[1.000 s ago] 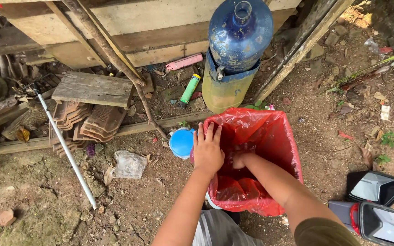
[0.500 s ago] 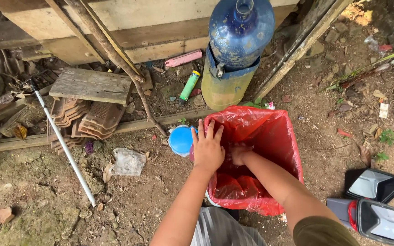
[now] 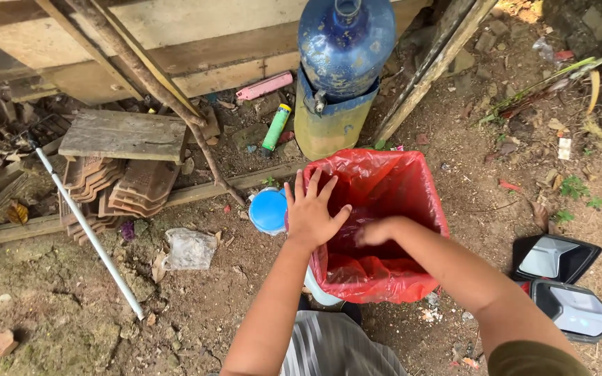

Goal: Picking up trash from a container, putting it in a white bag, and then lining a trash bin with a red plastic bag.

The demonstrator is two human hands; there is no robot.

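Head view, looking down at bare ground beside a wooden wall. We see the red plastic bag (image 3: 391,209) lining a bin, mouth open upward, standing just in front of the blue water jug (image 3: 346,42) that sits on a yellow container (image 3: 329,129).

Left hand (image 3: 309,212): fingers spread wide, palm down, resting flat on the bag's left rim. It grips nothing.

Right hand (image 3: 374,233): reaches across the bag's mouth from the right, just beside the left hand. It is blurred and partly turned away; we cannot tell whether the fingers are closed or what, if anything, they hold.

Surroundings: a blue round lid (image 3: 269,211) lies on the soil touching the bag's left side. A crumpled clear plastic bag (image 3: 191,248) lies further left, near a white pipe (image 3: 85,226) that runs diagonally. Stacked clay roof tiles (image 3: 116,188) sit under a weathered board (image 3: 125,134). A green tube (image 3: 275,128) and a pink object (image 3: 265,86) lie by the wall. Two vehicle mirrors (image 3: 562,282) lie at lower right, well apart from the bag.
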